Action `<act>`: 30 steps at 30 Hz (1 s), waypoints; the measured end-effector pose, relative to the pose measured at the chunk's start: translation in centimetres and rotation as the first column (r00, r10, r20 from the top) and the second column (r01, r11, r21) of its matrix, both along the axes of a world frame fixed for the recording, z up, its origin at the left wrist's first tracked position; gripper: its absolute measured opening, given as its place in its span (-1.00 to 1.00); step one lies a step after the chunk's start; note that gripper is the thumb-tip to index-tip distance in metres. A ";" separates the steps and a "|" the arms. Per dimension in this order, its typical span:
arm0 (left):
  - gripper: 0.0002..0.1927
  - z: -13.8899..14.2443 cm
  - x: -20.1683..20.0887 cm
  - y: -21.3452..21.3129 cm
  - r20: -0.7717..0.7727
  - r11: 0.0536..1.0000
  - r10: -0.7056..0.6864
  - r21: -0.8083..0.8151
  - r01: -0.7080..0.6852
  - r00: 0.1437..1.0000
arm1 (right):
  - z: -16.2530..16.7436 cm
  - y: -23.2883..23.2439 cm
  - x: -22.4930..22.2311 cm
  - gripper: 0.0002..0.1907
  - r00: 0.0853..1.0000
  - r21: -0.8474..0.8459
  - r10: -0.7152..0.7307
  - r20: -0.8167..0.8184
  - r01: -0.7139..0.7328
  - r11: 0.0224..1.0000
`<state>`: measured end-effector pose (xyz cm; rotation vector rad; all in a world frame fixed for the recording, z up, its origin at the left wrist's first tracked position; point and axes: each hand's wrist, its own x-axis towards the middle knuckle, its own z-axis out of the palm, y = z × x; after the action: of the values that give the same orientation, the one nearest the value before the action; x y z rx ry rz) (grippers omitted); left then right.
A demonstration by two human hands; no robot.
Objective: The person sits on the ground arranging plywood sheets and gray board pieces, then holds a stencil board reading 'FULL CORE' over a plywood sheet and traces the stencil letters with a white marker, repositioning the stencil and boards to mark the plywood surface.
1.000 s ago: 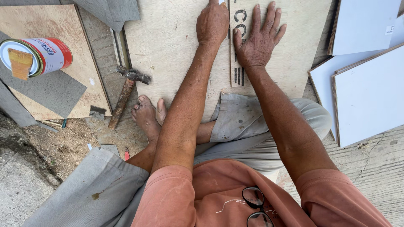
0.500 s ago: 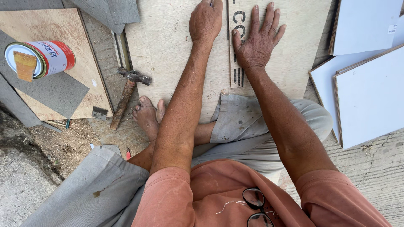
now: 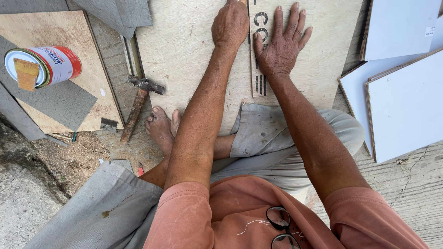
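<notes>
Biggest thing under you is the plywood sheet (image 3: pixel 194 50), lying flat on the floor across your lap end, and on it sits the narrow strip (image 3: pixel 261 55) with dark lettering, running away from you. Your right hand (image 3: pixel 281 46) is spread wide, fingers fanned, palm flat on the strip; your left hand (image 3: pixel 230 23) is curled closed just beside the strip's left edge, and I can't tell what, if anything, is pinched in it since the top of the frame cuts it off. I'd say keep that right palm pressing straight down so the strip can't creep sideways, and keep the edge lined up along its whole length, not just near your fingers. Off to your right are stacked white panels (image 3: pixel 406 101); to your left another board (image 3: pixel 50 32) carrying a glue can (image 3: pixel 44 64) with a scraper on top, and a hammer (image 3: pixel 138 106) on the concrete by your foot.
</notes>
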<state>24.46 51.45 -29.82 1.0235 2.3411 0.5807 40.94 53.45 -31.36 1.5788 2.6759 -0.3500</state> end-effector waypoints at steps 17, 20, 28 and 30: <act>-0.68 0.9 -0.4 1.0 0.082 0.955 -0.161 -0.238 0.176 0.984 | -0.2 -0.1 0.4 -0.13 0.999 -0.092 -0.010 0.047 0.014 0.996; -0.67 0.8 0.6 0.4 0.148 0.963 -0.124 -0.220 0.155 0.981 | 0.1 0.0 0.2 -0.11 0.998 -0.135 -0.022 0.052 0.029 0.990; -0.58 0.7 7.3 -6.7 0.370 0.925 0.050 -0.368 0.097 0.928 | 0.2 -0.2 0.4 -0.18 1.000 -0.114 -0.011 0.027 0.014 0.993; -0.60 0.8 8.3 -8.4 0.368 0.914 0.015 -0.383 0.136 0.930 | 0.3 -0.2 0.1 -0.19 0.999 -0.108 -0.023 0.022 0.025 0.994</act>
<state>32.75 43.04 -29.03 0.7216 1.9754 0.2183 41.09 53.26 -31.02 1.5760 2.5766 -0.4681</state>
